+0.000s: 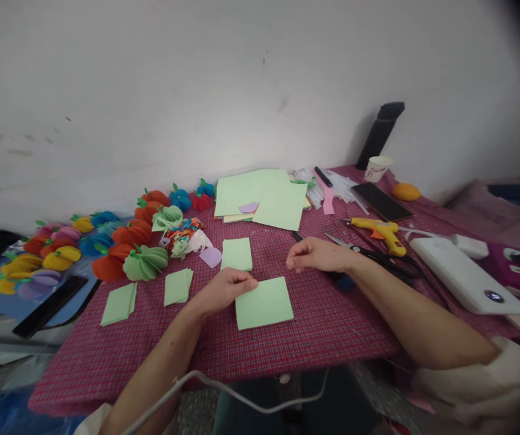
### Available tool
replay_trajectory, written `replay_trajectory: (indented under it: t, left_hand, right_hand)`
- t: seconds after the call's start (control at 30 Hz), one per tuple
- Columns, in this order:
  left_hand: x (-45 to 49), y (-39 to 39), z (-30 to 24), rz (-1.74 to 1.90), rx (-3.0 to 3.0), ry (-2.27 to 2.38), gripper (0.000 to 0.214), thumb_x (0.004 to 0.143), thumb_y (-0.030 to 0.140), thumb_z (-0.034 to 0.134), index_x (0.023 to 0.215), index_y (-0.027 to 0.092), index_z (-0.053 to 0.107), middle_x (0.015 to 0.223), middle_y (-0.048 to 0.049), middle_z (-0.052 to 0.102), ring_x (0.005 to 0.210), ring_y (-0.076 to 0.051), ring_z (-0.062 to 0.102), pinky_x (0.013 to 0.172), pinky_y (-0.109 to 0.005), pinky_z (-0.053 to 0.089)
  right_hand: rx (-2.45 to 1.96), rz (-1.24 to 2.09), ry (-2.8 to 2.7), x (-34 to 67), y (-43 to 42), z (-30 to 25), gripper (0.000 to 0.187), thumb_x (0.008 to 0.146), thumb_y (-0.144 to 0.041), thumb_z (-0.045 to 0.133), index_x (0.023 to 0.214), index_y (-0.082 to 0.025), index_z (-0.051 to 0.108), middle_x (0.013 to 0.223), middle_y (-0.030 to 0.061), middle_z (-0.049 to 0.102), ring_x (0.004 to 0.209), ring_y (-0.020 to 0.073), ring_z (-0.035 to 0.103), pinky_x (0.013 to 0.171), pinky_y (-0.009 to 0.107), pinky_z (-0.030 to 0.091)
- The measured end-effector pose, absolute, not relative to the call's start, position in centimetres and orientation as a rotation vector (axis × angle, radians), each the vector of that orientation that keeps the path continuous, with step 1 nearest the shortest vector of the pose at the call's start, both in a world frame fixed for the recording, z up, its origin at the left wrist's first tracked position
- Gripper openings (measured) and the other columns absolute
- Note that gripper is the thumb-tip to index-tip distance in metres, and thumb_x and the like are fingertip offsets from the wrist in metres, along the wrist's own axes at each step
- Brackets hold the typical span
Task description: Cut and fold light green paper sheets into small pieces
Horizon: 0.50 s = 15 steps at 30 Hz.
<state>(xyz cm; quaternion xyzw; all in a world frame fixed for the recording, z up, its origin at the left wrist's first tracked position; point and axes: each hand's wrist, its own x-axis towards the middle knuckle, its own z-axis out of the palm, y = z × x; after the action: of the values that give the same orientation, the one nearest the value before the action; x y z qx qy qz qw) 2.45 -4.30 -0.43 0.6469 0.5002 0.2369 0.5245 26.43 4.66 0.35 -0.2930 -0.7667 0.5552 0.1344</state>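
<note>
My left hand (pixel 226 289) pinches the left edge of a light green paper square (pixel 264 303) that lies flat on the red checked tablecloth (pixel 314 338). My right hand (pixel 316 254) hovers just behind and to the right of the square, fingers curled in with nothing visible in them. A smaller folded green piece (pixel 237 254) lies just behind my left hand. Two more folded green pieces (pixel 178 286) (pixel 119 304) lie to the left.
Large green sheets (pixel 260 196) lie at the back. Paper fruit in many colours (pixel 105 241) fill the left side. Scissors (pixel 377 257), a yellow glue gun (pixel 380 231), a white box (pixel 463 275), a phone (pixel 381 201), a cup (pixel 377 168) stand right.
</note>
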Motion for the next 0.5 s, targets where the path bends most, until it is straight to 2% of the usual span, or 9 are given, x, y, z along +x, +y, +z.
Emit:
replay_trajectory:
  t: [0.1,0.17,0.33,0.5]
  left_hand:
    - [2.7,-4.4,-0.6,0.575,1.563,1.200,0.037,0.075,0.046,0.049,0.060,0.013,0.056,0.054,0.0027,0.040,0.051,-0.008,0.032,0.048,-0.020,0.025]
    - [3.0,-4.4,-0.8,0.577,1.582,1.205,0.037,0.075,0.046,0.049,0.059,0.013,0.055,0.053,0.0030,0.038,0.051,-0.008,0.031,0.047,-0.020,0.025]
    - [3.6,-4.5,-1.3,0.580,1.663,1.238,0.036,0.076,0.044,0.046,0.059,0.014,0.055,0.053,0.0036,0.036,0.049,-0.007,0.029,0.045,-0.019,0.023]
    - [3.7,-4.4,-1.8,0.560,1.676,1.197,0.036,0.077,0.043,0.046,0.057,0.014,0.054,0.050,0.0042,0.036,0.047,-0.007,0.027,0.043,-0.020,0.022]
  right_hand:
    - [-0.790,1.557,-2.190,25.4,3.7,0.1,0.028,0.074,-0.040,0.054,0.083,-0.016,0.065,0.076,0.0016,0.063,0.070,0.0129,0.054,0.068,0.025,0.041]
    - [-0.729,1.560,-2.252,24.3,2.8,-0.6,0.028,0.075,-0.039,0.054,0.087,-0.016,0.065,0.079,0.0013,0.064,0.072,0.0130,0.054,0.067,0.024,0.041]
    - [-0.781,1.490,-2.305,22.7,1.2,-2.3,0.023,0.075,-0.034,0.052,0.077,-0.015,0.066,0.066,-0.0004,0.060,0.060,0.0103,0.050,0.056,0.021,0.037]
    - [-0.815,1.413,-2.360,22.7,0.9,-1.9,0.021,0.075,-0.031,0.051,0.076,-0.015,0.065,0.061,-0.0016,0.057,0.055,0.0090,0.046,0.051,0.020,0.033]
